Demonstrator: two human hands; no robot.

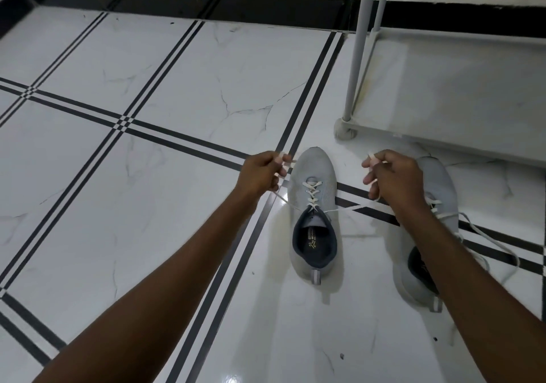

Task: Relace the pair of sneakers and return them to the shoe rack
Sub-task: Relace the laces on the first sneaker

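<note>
A light grey sneaker (314, 176) with a dark blue lining stands on the floor, toe pointing away from me. Its white lace (312, 193) is crossed through the eyelets and both ends are pulled out taut to the sides. My left hand (261, 174) grips the left lace end, left of the toe. My right hand (393, 176) grips the right lace end, to the right of the shoe. The second grey sneaker (440, 193) lies behind my right forearm, partly hidden, with its loose lace (490, 241) trailing on the floor.
The white shoe rack (449, 93) stands at the upper right, its bottom shelf bare, one foot (344, 130) just beyond the sneakers. White marble-look floor tiles (147, 176) with dark stripes spread to the left. A wall with black skirting (206, 7) runs along the back.
</note>
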